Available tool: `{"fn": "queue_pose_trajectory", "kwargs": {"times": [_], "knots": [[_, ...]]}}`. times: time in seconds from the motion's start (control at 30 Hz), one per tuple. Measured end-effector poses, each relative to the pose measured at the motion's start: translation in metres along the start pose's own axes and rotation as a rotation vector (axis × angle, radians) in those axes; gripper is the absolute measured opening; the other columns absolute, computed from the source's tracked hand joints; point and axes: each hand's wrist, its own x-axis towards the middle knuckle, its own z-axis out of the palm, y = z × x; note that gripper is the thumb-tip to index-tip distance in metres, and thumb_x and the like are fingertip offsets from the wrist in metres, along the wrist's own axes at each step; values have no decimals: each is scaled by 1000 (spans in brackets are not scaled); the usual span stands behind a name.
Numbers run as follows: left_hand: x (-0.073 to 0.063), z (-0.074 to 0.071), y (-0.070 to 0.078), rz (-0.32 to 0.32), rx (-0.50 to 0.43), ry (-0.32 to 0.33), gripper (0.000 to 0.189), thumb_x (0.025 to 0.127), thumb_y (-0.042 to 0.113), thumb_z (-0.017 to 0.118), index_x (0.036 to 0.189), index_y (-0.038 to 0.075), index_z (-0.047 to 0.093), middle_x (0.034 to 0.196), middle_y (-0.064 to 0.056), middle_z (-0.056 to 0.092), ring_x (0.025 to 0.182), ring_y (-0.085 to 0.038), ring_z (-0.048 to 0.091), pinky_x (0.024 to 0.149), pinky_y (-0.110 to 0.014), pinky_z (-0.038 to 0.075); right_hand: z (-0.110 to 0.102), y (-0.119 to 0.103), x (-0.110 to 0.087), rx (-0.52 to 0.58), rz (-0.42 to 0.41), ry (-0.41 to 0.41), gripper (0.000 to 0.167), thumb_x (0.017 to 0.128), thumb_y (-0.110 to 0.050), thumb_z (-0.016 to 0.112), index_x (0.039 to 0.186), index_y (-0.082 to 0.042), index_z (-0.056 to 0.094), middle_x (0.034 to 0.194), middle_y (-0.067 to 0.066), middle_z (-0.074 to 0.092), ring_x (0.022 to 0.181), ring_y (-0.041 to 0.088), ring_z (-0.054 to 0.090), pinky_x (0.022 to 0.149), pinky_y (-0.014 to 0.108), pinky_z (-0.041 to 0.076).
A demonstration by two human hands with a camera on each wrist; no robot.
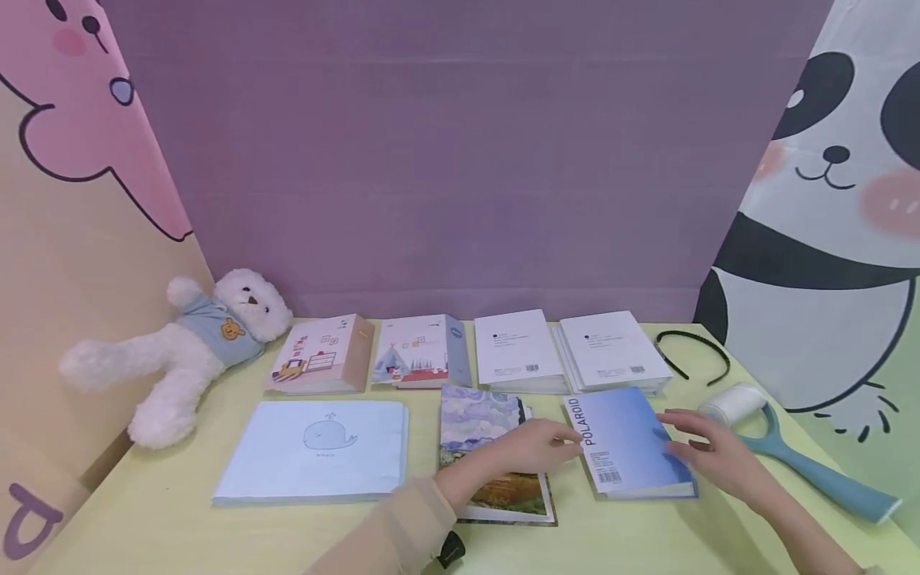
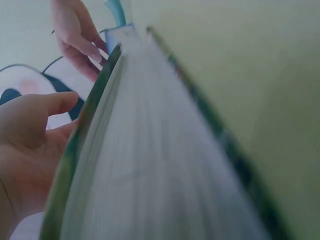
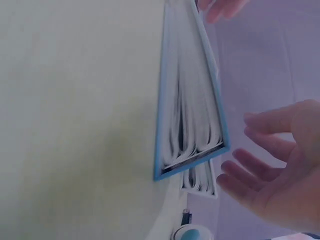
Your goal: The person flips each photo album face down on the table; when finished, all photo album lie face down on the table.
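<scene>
A blue album marked "POLAROID" [image 1: 628, 447] lies on the table, with a hand at either side. My left hand [image 1: 539, 446] hovers over a book with a painted landscape cover [image 1: 496, 495], its fingertips close to the album's left edge; whether they touch cannot be told. In the left wrist view, that book's page edges [image 2: 145, 150] fill the middle. My right hand [image 1: 707, 447] is beside the album's right edge, fingers loosely spread. Seen from the right wrist, the album [image 3: 192, 100] has thick pages at its spine end, and the hand [image 3: 272, 167] holds nothing.
Left of the painted book lies a pale whale-cover book [image 1: 316, 451]. Behind stand a pink album [image 1: 319, 355], a tent-picture album [image 1: 413, 351] and white albums [image 1: 519, 347]. A plush bear [image 1: 223, 335] leans at left. A black headband [image 1: 693, 343] and a lint roller [image 1: 812, 463] are at right.
</scene>
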Motion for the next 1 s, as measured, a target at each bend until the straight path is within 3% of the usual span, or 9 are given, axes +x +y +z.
{"fn": "queue_pose_trajectory", "kwargs": {"times": [0.13, 0.27, 0.37, 0.43, 0.6, 1.0], "knots": [[-8, -17, -7, 24, -68, 99, 36, 99, 32, 46, 129, 15, 58, 128, 2, 60, 114, -13, 58, 86, -22, 50, 6, -15, 13, 5, -70, 37, 33, 84, -11, 70, 115, 0, 64, 118, 18, 61, 100, -25, 37, 78, 22, 53], [-21, -32, -15, 23, -69, 193, 33, 98, 30, 50, 126, 16, 60, 124, 0, 62, 111, -14, 59, 86, -24, 50, 20, -33, 26, -20, -134, 45, 34, 84, -17, 71, 115, -5, 65, 115, 12, 65, 102, -22, 41, 83, 36, 54], [-31, -40, -22, 7, -50, 248, 32, 97, 32, 51, 125, 18, 60, 123, 2, 63, 111, -14, 58, 86, -25, 50, 31, -45, 35, -20, -184, 38, 35, 84, -19, 71, 116, -7, 65, 115, 9, 66, 105, -15, 47, 86, 45, 51], [-38, -45, -28, -4, -47, 278, 33, 97, 34, 51, 125, 19, 60, 122, 2, 63, 112, -15, 58, 86, -28, 51, 38, -52, 41, -14, -215, 26, 35, 85, -18, 70, 117, -7, 64, 116, 8, 66, 108, -3, 54, 86, 46, 51], [-54, -57, -40, -16, -32, 348, 34, 97, 34, 51, 125, 17, 60, 123, 0, 63, 115, -19, 57, 92, -36, 49, 55, -72, 54, 17, -242, -62, 40, 87, -25, 67, 122, -7, 61, 121, 8, 64, 112, 28, 58, 90, 45, 50], [-88, -73, -73, -50, -10, 427, 31, 96, 22, 53, 123, 7, 61, 120, -9, 64, 105, -25, 60, 84, -38, 52, 90, -104, 67, 107, -285, -239, 48, 91, -32, 62, 129, -4, 55, 129, 11, 58, 117, 34, 54, 94, 51, 46]]}}
